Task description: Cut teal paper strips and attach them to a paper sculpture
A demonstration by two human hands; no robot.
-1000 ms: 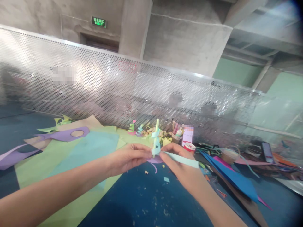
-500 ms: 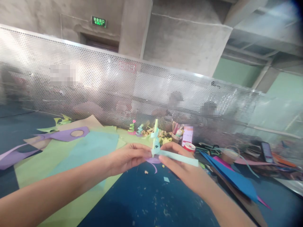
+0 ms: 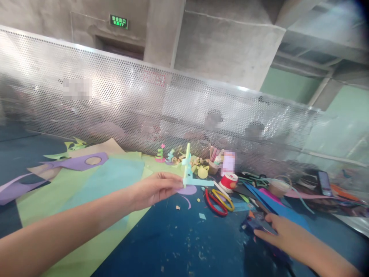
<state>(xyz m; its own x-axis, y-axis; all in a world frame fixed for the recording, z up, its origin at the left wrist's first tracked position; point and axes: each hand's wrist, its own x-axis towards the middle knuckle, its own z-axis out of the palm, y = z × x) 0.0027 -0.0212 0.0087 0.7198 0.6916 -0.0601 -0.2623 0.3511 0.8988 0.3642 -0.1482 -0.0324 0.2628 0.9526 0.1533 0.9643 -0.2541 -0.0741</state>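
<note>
My left hand (image 3: 163,189) pinches the lower part of a small upright paper model. It has a pale yellow paper stem (image 3: 188,150) with a light blue paper strip (image 3: 201,182) curled around it, the strip's free end pointing right. Under the stem is a purple paper disc (image 3: 189,190). Over on the right, my right hand (image 3: 278,231) is closed around a dark blue glue gun (image 3: 259,223) with an orange part near its tip; the hand covers some of it. Scissors with red and yellow handles (image 3: 216,204) lie between the hands.
Green sheets (image 3: 72,196), a blue sheet (image 3: 115,181) and purple offcuts (image 3: 77,164) spread on the left. Behind stand small spiral paper models (image 3: 160,154) and a red-and-white roll (image 3: 228,182). Blue paper (image 3: 279,206) and a phone (image 3: 324,182) are right. A perforated metal screen (image 3: 121,100) rises behind.
My right hand has let go of the light blue strip and moved down to the right, onto the glue gun. The scissors have come into sight. My left hand keeps its hold.
</note>
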